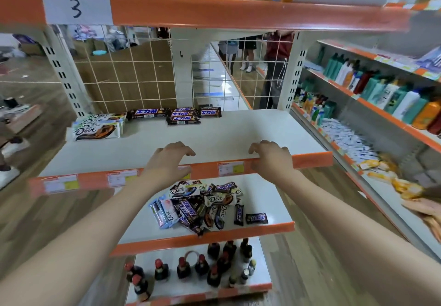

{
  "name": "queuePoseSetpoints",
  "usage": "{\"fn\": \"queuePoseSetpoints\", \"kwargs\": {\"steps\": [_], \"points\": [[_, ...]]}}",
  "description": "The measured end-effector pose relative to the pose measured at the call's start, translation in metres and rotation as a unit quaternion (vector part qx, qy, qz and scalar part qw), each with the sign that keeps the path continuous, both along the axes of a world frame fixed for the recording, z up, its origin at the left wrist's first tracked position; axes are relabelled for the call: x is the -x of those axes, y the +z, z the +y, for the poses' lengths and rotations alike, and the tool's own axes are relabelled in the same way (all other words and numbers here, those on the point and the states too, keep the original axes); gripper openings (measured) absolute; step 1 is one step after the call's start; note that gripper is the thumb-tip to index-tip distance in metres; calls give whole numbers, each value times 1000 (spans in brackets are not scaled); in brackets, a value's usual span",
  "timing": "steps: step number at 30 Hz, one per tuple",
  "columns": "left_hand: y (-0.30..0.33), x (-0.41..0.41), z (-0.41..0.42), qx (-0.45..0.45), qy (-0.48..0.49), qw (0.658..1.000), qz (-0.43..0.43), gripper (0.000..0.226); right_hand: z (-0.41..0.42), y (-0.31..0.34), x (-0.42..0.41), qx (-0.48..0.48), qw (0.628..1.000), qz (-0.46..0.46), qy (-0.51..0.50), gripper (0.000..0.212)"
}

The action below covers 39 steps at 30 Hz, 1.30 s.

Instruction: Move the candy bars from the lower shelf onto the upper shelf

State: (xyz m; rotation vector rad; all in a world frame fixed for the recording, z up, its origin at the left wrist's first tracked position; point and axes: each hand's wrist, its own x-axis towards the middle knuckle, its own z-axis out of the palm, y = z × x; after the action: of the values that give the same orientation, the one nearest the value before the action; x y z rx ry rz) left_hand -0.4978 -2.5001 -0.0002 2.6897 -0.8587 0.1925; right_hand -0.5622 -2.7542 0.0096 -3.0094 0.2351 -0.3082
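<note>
Two white shelves with orange lips carry the sweets: the upper shelf (238,136) has Dove bars (97,128) stacked at its back left and dark Snickers bars (181,115) lined along the rear mesh, while the lower shelf (267,196) holds a loose heap of candy bars (202,206) near its middle. The left hand (170,156) and right hand (270,154) sit over the upper shelf's front lip, fingers loosely curled, apart, gripping nothing.
</note>
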Motion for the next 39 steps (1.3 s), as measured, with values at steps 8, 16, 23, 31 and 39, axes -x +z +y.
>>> {"fn": "queuePoseSetpoints", "kwargs": {"steps": [8,16,23,31,39], "points": [[-16,26,-14,39,-64,997,-21,30,23,-24,22,-11,997,-24,72,27],[-58,45,-19,14,-82,996,14,28,27,-60,36,-45,995,34,78,25],[-105,46,1,0,-36,994,102,25,25,-113,44,-58,992,101,58,25],[-162,44,7,-41,-19,985,167,31,8,-172,55,-70,981,181,30,21],[-230,39,-3,-77,-17,971,227,36,-8,-223,41,-73,972,222,10,29]]}}
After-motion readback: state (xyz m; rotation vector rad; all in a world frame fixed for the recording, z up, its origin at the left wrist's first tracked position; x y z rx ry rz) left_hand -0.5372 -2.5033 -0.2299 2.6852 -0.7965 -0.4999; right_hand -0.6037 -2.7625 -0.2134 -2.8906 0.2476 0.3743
